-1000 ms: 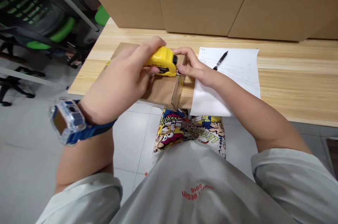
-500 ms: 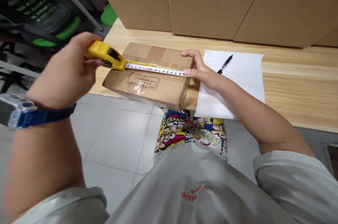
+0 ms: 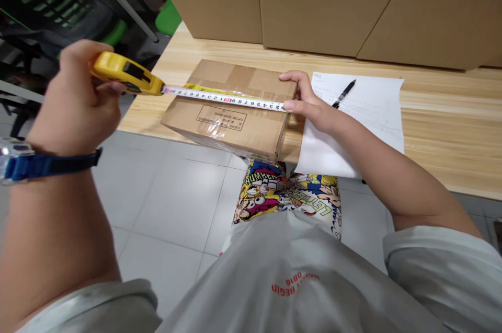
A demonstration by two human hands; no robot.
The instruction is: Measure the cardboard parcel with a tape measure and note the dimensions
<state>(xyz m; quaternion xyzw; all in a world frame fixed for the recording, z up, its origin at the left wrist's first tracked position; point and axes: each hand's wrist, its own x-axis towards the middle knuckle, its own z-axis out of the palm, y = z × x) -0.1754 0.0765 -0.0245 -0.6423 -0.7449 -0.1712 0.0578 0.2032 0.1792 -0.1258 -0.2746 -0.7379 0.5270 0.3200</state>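
Observation:
My left hand (image 3: 80,95) is closed around the yellow and black case of a tape measure (image 3: 127,72), held in the air left of a small cardboard box (image 3: 223,119). From the case the white blade (image 3: 219,98) runs across the box's taped top to its right edge. There my right hand (image 3: 308,100) presses the blade's end with the thumb, while a finger rests on the box's top near the far right corner. The hook at the blade's end is hidden under the thumb. A printed label in a black frame faces up on the box.
Large cardboard boxes (image 3: 314,3) stand along the back of the wooden table (image 3: 439,129). A written sheet of paper (image 3: 368,129) with a black pen (image 3: 345,93) on it lies right of the small box. Beyond the table's left end is a chair with a green seat (image 3: 168,16).
My left hand has moved left with the tape measure's case, and more blade is drawn out, past the box's left edge. My right hand keeps its hold at the box's right edge.

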